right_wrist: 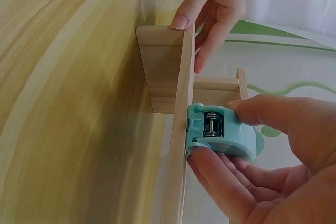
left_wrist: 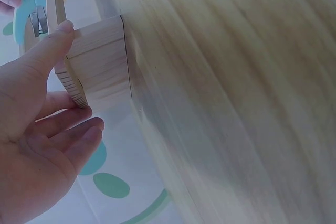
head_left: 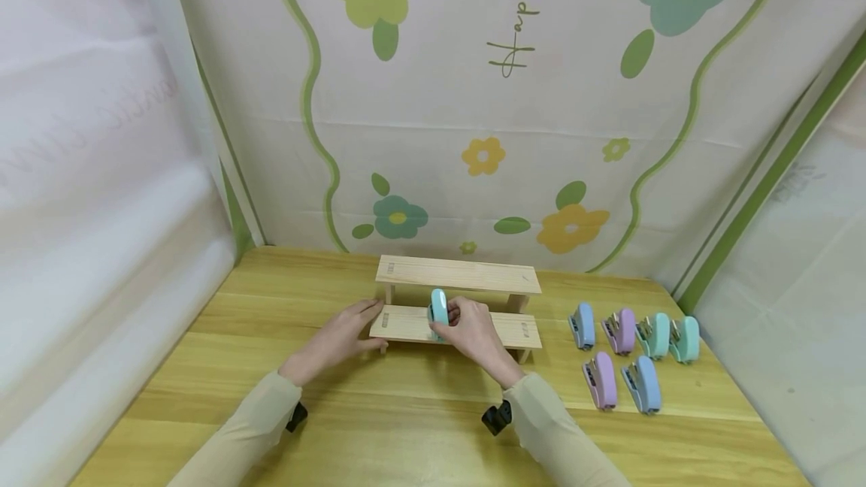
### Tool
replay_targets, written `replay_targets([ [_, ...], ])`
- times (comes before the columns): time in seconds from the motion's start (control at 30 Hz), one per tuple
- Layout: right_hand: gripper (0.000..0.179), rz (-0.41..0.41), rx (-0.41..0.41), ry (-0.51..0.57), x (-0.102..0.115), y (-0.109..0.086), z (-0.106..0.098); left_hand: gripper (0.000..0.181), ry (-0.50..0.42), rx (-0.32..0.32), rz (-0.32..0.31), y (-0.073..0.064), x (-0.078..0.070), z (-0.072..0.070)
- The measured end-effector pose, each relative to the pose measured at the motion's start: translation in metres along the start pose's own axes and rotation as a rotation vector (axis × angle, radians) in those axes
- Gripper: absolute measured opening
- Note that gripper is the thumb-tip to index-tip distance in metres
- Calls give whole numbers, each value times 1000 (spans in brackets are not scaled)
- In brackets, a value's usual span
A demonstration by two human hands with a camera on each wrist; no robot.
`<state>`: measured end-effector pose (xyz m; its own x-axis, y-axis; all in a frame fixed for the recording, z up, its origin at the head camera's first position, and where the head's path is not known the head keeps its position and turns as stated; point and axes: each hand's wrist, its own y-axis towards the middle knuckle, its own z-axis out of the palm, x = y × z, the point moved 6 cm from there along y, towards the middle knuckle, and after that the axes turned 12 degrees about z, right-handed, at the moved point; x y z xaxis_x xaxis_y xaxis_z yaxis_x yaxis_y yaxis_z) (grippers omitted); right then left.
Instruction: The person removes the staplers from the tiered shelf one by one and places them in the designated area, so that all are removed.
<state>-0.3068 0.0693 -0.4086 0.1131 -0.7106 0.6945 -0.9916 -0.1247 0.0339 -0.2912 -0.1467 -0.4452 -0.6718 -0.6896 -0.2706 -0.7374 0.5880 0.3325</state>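
A two-step wooden shelf (head_left: 406, 324) stands on the table near the back wall. My left hand (head_left: 345, 333) holds the left end of its lower step, thumb at the front edge and fingertips round the end board, as the left wrist view shows. On that lower step, near its middle, sits a turquoise stapler (head_left: 439, 308). My right hand (head_left: 476, 331) pinches the stapler between thumb and fingers. In the right wrist view the stapler's hinge end (right_wrist: 212, 124) faces the camera, and its base is right at the step's surface.
To the right of the shelf lie several staplers in two rows: a blue one (head_left: 582, 326), a purple one (head_left: 619, 331) and turquoise ones (head_left: 685, 340) behind, a purple (head_left: 600, 380) and a blue one (head_left: 641, 385) in front. A flowered cloth wall (head_left: 419, 104) closes off the back.
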Motion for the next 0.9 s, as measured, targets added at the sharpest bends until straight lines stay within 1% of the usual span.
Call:
replay_targets([
  [0.13,27,-1,-3,11,-1,0,-2,74,-12,0,1,0,0,-1],
  [0.4,28,17,-17,7,-5,-2,-7,74,1,-4,6,0,0,0],
  [0.57,28,31,-28,14,-7,-5,-14,75,-11,-2,-4,0,-1,0],
  [0.73,28,35,-47,-9,-12,-8,-21,75,-38,10,-24,-1,1,0],
  [0.9,27,51,-71,-25,-18,-9,-29,74,-38,2,-21,-1,0,-1],
])
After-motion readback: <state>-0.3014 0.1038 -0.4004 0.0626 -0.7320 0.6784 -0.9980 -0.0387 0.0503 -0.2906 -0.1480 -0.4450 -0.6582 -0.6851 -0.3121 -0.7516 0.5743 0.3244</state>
